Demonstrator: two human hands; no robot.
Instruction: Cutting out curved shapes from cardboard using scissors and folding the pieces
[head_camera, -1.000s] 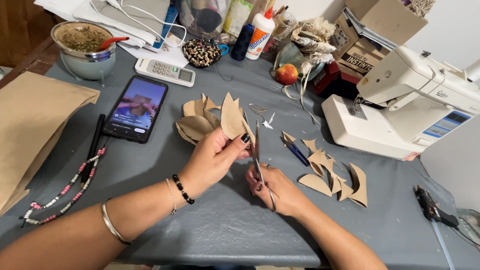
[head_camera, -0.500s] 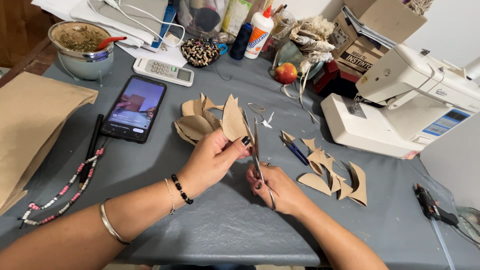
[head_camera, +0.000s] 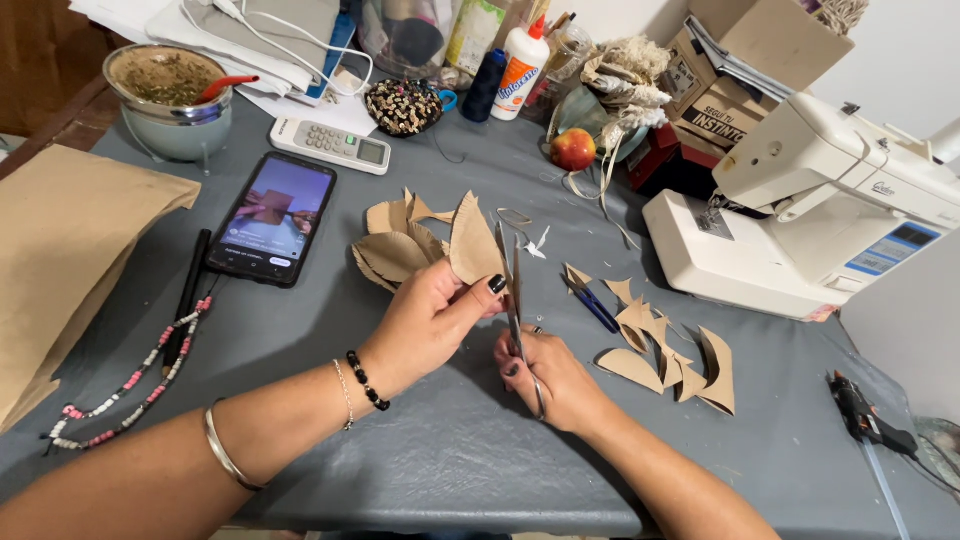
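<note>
My left hand (head_camera: 425, 322) pinches a leaf-shaped piece of brown paper (head_camera: 472, 245), held upright over the grey table (head_camera: 450, 450). My right hand (head_camera: 548, 375) grips a pair of scissors (head_camera: 513, 290), whose blades point up and are parted beside the right edge of that leaf. Just behind my left hand lies a small pile of cut brown paper leaves (head_camera: 395, 250). To the right of my right hand, more leaf-shaped pieces and offcuts (head_camera: 670, 355) are scattered on the table.
A phone (head_camera: 272, 217) with a lit screen lies at left, beside a black pen (head_camera: 187, 300) and a bead string (head_camera: 130, 380). Brown paper (head_camera: 60, 260) covers the left edge. A white sewing machine (head_camera: 810, 210) stands right. Remote, bowl, glue bottle, apple and a glue gun (head_camera: 865, 420) surround.
The scissors' blades have come up along the paper leaf's right edge. Both hands stay almost in the same place.
</note>
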